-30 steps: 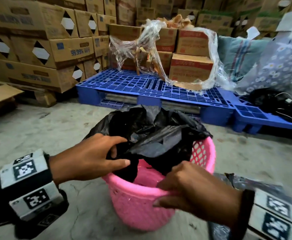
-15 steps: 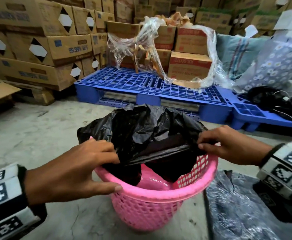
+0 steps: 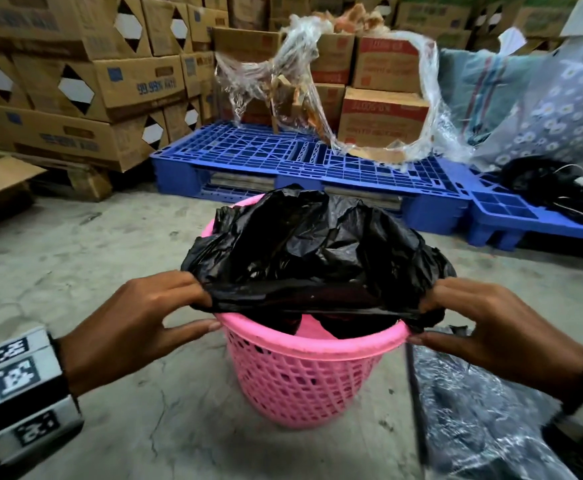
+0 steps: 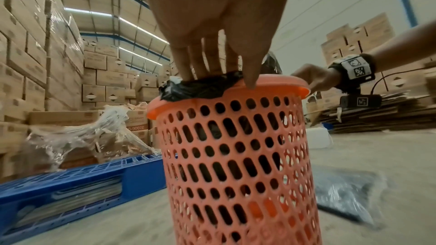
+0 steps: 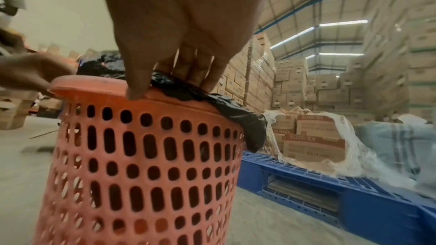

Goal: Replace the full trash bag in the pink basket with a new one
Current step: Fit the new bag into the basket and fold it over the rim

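A pink perforated basket (image 3: 300,379) stands upright on the concrete floor. A black trash bag (image 3: 317,251) billows out of its mouth and hangs a little over the rim. My left hand (image 3: 193,306) grips the bag's edge at the basket's left rim (image 4: 200,88), thumb down on the rim. My right hand (image 3: 425,317) grips the bag's edge at the right rim (image 5: 179,87), thumb pressed on the rim too. The near edge of the bag is stretched taut between both hands. The wrist views render the basket (image 4: 235,156) orange-pink.
A dark shiny plastic bag (image 3: 484,410) lies flat on the floor right of the basket. Blue pallets (image 3: 283,157) with boxes and loose clear wrap (image 3: 317,81) sit behind. Stacked cardboard boxes (image 3: 75,81) fill the back left.
My right hand moved from the basket's near rim to its right side and took hold of the bag's edge. Both hands have spread apart, stretching the bag's opening across the rim.
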`<state>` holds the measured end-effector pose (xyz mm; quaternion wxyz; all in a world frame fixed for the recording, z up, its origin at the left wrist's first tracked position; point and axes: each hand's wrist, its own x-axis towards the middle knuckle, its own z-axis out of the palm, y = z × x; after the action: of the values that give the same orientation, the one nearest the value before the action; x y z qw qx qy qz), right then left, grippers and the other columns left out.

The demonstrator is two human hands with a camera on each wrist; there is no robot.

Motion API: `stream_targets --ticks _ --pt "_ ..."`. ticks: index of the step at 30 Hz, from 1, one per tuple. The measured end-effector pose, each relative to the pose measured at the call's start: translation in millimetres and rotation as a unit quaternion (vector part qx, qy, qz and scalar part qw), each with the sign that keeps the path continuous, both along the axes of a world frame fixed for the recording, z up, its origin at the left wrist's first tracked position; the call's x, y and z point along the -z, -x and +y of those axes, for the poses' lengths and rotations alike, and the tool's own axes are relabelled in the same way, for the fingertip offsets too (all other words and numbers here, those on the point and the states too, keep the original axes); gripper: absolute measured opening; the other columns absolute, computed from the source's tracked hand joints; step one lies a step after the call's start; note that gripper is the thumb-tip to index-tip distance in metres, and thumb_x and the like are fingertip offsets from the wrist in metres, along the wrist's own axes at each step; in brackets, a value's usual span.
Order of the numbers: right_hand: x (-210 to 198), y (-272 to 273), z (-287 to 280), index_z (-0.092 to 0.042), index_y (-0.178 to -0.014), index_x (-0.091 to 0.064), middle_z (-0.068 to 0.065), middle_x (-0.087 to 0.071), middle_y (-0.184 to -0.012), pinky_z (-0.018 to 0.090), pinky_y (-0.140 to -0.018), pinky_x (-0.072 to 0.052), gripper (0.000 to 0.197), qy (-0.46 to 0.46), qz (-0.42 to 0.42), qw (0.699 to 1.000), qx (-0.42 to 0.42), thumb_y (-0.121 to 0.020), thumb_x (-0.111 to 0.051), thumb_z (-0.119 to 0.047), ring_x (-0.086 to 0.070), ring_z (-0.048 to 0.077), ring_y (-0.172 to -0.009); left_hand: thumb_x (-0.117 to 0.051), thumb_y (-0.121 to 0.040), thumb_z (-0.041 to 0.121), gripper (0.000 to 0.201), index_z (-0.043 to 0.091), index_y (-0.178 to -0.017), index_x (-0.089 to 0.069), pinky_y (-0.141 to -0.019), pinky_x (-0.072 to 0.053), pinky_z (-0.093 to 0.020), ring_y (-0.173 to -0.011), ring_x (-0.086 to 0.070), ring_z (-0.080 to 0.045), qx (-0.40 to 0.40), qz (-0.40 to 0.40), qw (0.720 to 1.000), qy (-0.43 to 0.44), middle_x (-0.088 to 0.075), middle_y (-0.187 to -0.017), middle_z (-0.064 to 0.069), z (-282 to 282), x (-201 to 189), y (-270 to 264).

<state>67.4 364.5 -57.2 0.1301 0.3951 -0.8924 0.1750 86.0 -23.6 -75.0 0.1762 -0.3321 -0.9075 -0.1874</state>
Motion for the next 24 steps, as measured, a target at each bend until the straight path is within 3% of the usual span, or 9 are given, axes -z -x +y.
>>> stream_targets --ticks 4,8,11,14,16,19,22,24 --pt "11 -11 -2 -0.018 -0.081 -0.069 -0.005 -0.065 -0.073 0.026 -0.056 -0.049 0.039 -0.022 0.061 0.998 0.0 -0.092 -0.045 -0.046 -0.063 0.015 -0.063 -0.061 -0.085 0.035 0.02 0.017 -0.084 -0.069 -0.064 -0.051 -0.031 -0.074 -0.063 -0.02 0.049 0.047 0.996 0.06 -0.067 -0.081 0.002 7 3 -5" --pt "23 -24 -5 -0.016 -0.088 -0.074 -0.001 -0.073 -0.085 0.03 -0.06 -0.056 0.028 -0.046 0.096 0.994 -0.013 -0.091 -0.05 -0.031 -0.069 0.019 -0.072 -0.062 -0.085 0.026 0.01 0.017 -0.083 -0.067 -0.067 -0.05 -0.035 -0.072 -0.061 -0.023 0.093 0.097 0.985 0.111 -0.066 -0.077 0.0 4 7 -10" --pt "37 -25 -5 -0.014 -0.089 -0.073 0.001 -0.073 -0.083 0.031 -0.058 -0.055 0.038 -0.11 0.12 0.986 -0.047 -0.098 -0.037 -0.024 -0.068 0.022 -0.068 -0.057 -0.086 0.017 0.006 0.016 -0.088 -0.062 -0.075 -0.047 -0.033 -0.071 -0.061 -0.025 0.115 0.135 0.966 0.189 -0.065 -0.077 -0.002 -6 16 -13" --pt "49 -18 -6 -0.014 -0.085 -0.071 0.001 -0.069 -0.074 0.03 -0.053 -0.052 0.048 -0.153 0.111 0.981 -0.038 -0.1 -0.025 -0.022 -0.065 0.023 -0.062 -0.055 -0.086 0.023 0.015 0.019 -0.099 -0.061 -0.082 -0.046 -0.031 -0.088 -0.064 -0.021 0.093 0.104 0.966 0.217 -0.072 -0.091 0.0 -10 23 -11" --pt "50 -12 -3 -0.014 -0.082 -0.072 0.001 -0.07 -0.076 0.031 -0.053 -0.054 0.051 -0.121 0.064 0.99 -0.023 -0.099 -0.026 -0.028 -0.068 0.024 -0.065 -0.056 -0.084 0.03 0.024 0.023 -0.106 -0.062 -0.081 -0.048 -0.026 -0.097 -0.063 -0.012 0.077 0.038 0.981 0.172 -0.073 -0.103 0.007 -13 20 -7" --pt "39 -12 3 -0.016 -0.084 -0.075 -0.006 -0.072 -0.082 0.027 -0.057 -0.055 0.038 0.0 0.01 1.0 0.017 -0.093 -0.042 -0.034 -0.07 0.012 -0.072 -0.063 -0.078 0.037 0.02 0.026 -0.093 -0.071 -0.069 -0.054 -0.02 -0.079 -0.068 0.0 0.016 -0.08 0.996 -0.042 -0.074 -0.091 0.02 -12 2 -4" --pt "15 -17 0 -0.015 -0.084 -0.074 -0.014 -0.063 -0.076 0.018 -0.06 -0.048 0.027 0.091 0.033 0.994 0.04 -0.085 -0.055 -0.034 -0.059 0.0 -0.067 -0.071 -0.074 0.03 0.009 0.021 -0.073 -0.074 -0.061 -0.056 -0.026 -0.064 -0.069 -0.007 -0.109 -0.132 0.961 -0.217 -0.075 -0.073 0.009 -11 -11 8" --pt "-1 -17 -12 -0.018 -0.098 -0.071 -0.009 -0.064 -0.088 0.021 -0.067 -0.049 0.031 0.054 0.044 0.997 0.032 -0.083 -0.058 -0.041 -0.061 0.005 -0.079 -0.076 -0.073 0.021 0.006 0.018 -0.071 -0.072 -0.058 -0.057 -0.035 -0.064 -0.068 -0.014 -0.152 -0.145 0.946 -0.248 -0.073 -0.07 -0.001 -6 -17 19"
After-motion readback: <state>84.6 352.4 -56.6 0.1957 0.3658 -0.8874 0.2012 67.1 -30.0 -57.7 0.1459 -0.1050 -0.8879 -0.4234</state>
